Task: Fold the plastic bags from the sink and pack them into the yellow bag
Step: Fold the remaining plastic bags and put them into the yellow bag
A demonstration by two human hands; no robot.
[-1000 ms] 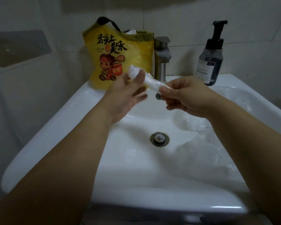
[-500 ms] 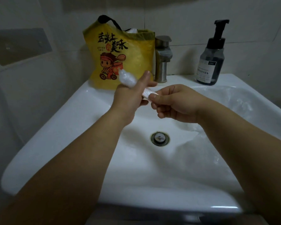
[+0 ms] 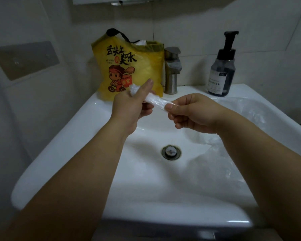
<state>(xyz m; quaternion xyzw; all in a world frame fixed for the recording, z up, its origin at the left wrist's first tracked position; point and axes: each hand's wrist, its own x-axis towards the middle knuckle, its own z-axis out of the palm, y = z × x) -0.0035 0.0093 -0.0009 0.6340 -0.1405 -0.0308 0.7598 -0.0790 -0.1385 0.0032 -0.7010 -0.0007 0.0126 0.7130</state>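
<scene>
A clear plastic bag (image 3: pixel 155 100), twisted into a narrow strip, stretches between my hands above the white sink (image 3: pixel 87 129). My left hand (image 3: pixel 130 108) grips one end, with a crumpled tip sticking out past the thumb. My right hand (image 3: pixel 193 112) pinches the other end. The yellow bag (image 3: pixel 129 66) with a cartoon print and a black handle stands upright on the sink's back left ledge, something white showing at its mouth. More clear plastic bags (image 3: pixel 233 153) lie loosely over the right side of the basin.
A steel faucet (image 3: pixel 172 70) stands behind my hands, right of the yellow bag. A dark soap pump bottle (image 3: pixel 222 72) sits on the back right ledge. The drain (image 3: pixel 170 152) is in the basin's middle. Tiled walls close in at left and back.
Both hands have shifted slightly while holding the twisted bag. My right hand has moved away from my left hand, so more of the strip shows between them than half a second ago.
</scene>
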